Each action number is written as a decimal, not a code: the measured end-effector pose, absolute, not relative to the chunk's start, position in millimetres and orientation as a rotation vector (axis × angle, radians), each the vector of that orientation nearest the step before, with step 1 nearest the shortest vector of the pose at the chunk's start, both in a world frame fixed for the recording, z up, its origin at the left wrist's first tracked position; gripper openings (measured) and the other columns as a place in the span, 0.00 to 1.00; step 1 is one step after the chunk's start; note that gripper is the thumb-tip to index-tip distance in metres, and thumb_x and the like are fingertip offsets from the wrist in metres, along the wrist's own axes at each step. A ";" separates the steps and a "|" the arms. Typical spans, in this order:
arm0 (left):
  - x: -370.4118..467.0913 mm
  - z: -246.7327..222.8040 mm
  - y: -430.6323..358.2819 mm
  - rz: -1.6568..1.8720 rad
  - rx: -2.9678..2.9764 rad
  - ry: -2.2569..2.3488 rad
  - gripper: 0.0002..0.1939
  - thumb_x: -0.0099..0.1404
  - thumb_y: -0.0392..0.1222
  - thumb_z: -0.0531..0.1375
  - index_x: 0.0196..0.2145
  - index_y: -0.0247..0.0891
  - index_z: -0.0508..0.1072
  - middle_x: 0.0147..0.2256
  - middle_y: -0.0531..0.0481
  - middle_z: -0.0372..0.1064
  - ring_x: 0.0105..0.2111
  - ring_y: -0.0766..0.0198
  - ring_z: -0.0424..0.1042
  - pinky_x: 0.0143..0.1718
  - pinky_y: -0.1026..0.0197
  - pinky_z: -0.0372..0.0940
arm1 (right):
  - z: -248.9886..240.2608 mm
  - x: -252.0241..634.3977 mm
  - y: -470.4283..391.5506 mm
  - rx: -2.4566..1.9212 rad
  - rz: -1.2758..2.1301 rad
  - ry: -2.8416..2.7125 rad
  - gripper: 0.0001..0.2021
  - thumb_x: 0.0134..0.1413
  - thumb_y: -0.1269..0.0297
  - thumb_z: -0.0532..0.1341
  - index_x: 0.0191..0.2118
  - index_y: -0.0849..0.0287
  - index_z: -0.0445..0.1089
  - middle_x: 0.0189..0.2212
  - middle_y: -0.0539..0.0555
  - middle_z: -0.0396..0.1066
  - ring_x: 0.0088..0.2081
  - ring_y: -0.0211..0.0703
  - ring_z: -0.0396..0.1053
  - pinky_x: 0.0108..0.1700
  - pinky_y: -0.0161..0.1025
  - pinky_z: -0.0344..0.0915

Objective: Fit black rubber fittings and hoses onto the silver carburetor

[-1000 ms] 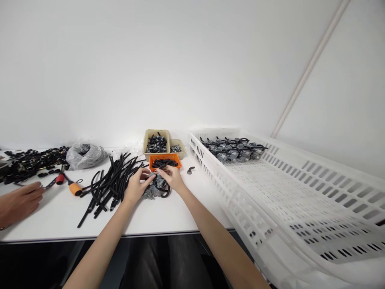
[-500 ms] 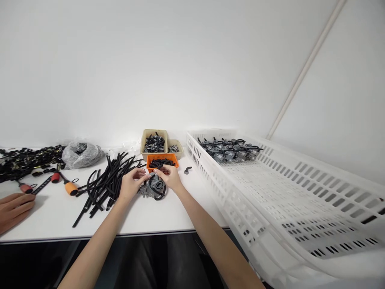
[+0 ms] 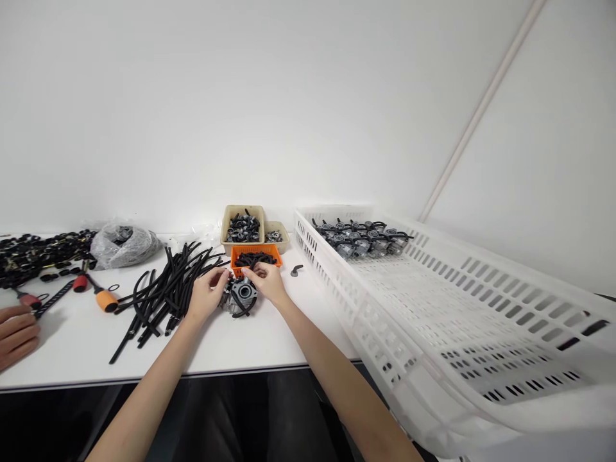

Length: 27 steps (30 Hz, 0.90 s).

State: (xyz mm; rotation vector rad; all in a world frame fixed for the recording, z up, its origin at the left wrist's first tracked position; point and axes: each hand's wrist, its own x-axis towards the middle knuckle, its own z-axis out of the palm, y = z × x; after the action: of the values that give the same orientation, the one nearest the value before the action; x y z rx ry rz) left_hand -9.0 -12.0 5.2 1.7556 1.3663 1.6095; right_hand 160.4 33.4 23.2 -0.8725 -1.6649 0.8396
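Observation:
A grey metal part with a round opening and a black hose looped on it [image 3: 244,292] rests on the white table between my hands. My left hand [image 3: 210,292] is at its left upper side, thumb and fingers pinched; what they hold is too small to make out. Over the part's top edge, my right hand [image 3: 265,280] has its thumb and forefinger closed near the part, and their tips' contents cannot be made out. Just behind stands an orange basket [image 3: 234,262] of short black pieces.
Black tubes [image 3: 178,289] lie left, beside orange [image 3: 106,300] and red-handled tools [image 3: 79,283]. Two beige bins [image 3: 224,234] stand behind. A white crate [image 3: 332,282] with similar metal parts [image 3: 366,240] fills the right. Another person's hand [image 3: 17,335] is far left.
The metal part has turned between my hands, its round opening now facing more towards me. My hands have moved slightly apart. The whole view has shifted a little.

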 end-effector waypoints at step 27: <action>-9.3 -2.4 -5.3 1.582 1.679 1.265 0.16 0.59 0.48 0.60 0.42 0.37 0.71 0.34 0.46 0.75 0.36 0.59 0.75 0.41 0.56 0.68 | 24.2 163.9 30.3 -0.813 0.763 -1.748 0.21 0.54 0.48 0.56 0.21 0.59 0.59 0.18 0.48 0.59 0.22 0.35 0.56 0.23 0.34 0.53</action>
State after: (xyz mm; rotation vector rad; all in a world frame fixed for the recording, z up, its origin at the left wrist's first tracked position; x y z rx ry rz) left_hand -9.3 -5.3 -2.4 1.6792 1.2649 1.5825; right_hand 163.9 30.3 24.2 -0.8127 -1.7479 0.7630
